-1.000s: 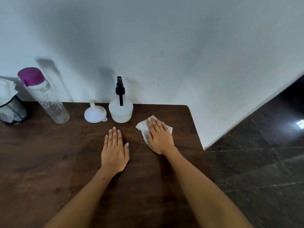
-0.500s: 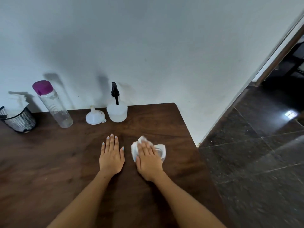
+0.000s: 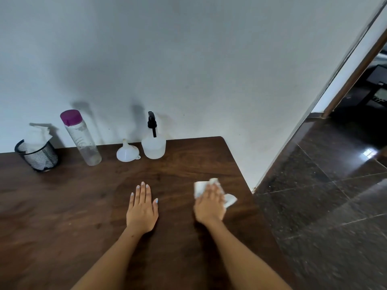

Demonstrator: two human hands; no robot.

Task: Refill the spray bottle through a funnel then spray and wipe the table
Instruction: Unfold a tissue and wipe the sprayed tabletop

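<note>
A dark wooden table [image 3: 62, 206] runs along a white wall. At its back stands a white spray bottle [image 3: 153, 146] with a black pump head. Just left of it a white funnel [image 3: 127, 152] sits upside down. My right hand [image 3: 210, 204] presses a crumpled white tissue [image 3: 200, 187] flat against the table near the right edge, fingers straight but blurred. Flat on the wood to its left lies my left hand [image 3: 142, 208], fingers straight and holding nothing.
A clear tall bottle [image 3: 81, 139] with a purple cap leans at the back left. Further left, a black mesh cup [image 3: 38, 155] holds white tissues. The table's right edge drops to a dark tiled floor [image 3: 324, 206]; a doorway opens at the upper right.
My right hand slid the tissue back toward me and then right, toward the table's right edge. My left hand stayed flat in place. The camera tilted and pulled back.
</note>
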